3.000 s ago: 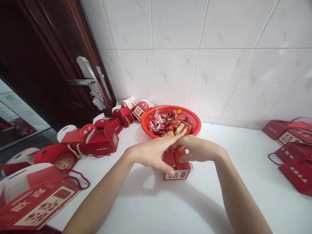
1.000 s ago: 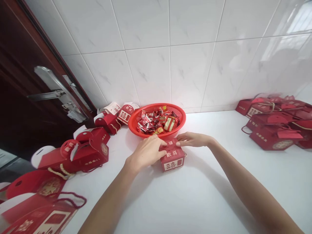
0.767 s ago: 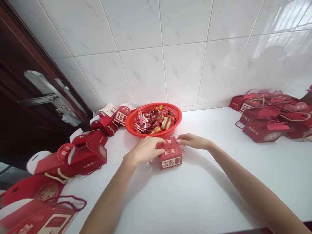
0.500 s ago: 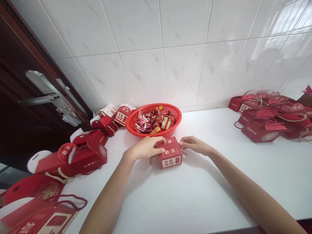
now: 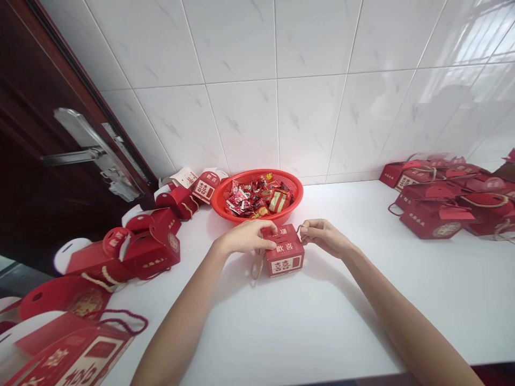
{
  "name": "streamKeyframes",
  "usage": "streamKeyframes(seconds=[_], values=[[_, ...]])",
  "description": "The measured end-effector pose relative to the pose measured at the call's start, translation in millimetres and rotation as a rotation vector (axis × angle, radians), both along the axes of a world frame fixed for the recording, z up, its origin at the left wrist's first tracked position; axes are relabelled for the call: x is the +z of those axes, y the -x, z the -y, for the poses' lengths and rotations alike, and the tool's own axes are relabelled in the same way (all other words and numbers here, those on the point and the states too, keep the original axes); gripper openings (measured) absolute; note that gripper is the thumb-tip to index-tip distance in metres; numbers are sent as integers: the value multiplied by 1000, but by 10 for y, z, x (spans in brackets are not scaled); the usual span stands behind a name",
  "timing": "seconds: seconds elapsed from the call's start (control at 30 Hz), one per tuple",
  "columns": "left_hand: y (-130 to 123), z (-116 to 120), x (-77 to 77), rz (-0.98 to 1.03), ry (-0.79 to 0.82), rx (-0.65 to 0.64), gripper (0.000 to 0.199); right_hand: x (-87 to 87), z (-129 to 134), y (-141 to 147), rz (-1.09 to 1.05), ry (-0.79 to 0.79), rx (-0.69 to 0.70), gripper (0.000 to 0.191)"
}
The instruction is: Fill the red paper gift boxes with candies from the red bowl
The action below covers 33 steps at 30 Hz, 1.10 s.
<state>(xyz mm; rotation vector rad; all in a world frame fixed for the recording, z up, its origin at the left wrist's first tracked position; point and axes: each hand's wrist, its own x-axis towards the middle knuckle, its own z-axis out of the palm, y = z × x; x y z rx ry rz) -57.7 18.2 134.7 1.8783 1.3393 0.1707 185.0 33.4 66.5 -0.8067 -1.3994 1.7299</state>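
A small red gift box (image 5: 286,256) with cream panels and gold-white characters stands upright on the white table in front of me. My left hand (image 5: 250,237) grips it from the left, thumb and forefinger pressed on the lid near its slot. At the box's right edge, my right hand (image 5: 323,236) pinches the twisted cord handle (image 5: 299,229). Another length of tan cord (image 5: 259,266) hangs in a loop at the box's left side. Just behind the box sits a red plastic basket (image 5: 298,199) of wrapped candies (image 5: 257,197).
Several red gift boxes with raised flaps (image 5: 151,252) line the table's left side. More closed red boxes (image 5: 436,219) are grouped at the right. A tiled wall (image 5: 241,118) runs along the back, and a dark door with a metal handle (image 5: 74,155) is at left.
My right hand has lifted slightly, drawing the cord up at the box's right edge. My left hand stays on the box. The whole view has shifted a little.
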Motion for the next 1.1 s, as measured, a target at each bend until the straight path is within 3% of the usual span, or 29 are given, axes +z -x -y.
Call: streamKeyframes(seconds=[0.13, 0.3, 0.4, 0.57, 0.7, 0.83, 0.93, 1.1], values=[[-46, 1, -20, 14, -63, 34, 43, 27, 14, 62, -52, -60, -109, 35], [-132, 9, -57, 168, 4, 100, 47, 68, 38, 86, -103, -154, -237, 34], [-164, 26, -61, 155, -31, 94, 46, 118, 63, 60, -114, -211, -284, 32], [-182, 90, -9, 115, -141, 109, 39, 177, 158, 38, -12, -275, -236, 33], [-171, 181, 129, 386, -83, 127, 46, 188, 230, 62, 90, -319, -144, 33], [-163, 250, 242, 702, -52, 104, 45, 228, 273, 63, 225, -416, -136, 30], [-192, 257, 212, 839, 5, 107, 41, 289, 303, 42, 270, -452, -164, 30], [-297, 299, 99, 833, 17, 89, 48, 411, 357, 25, 208, -416, -226, 37]])
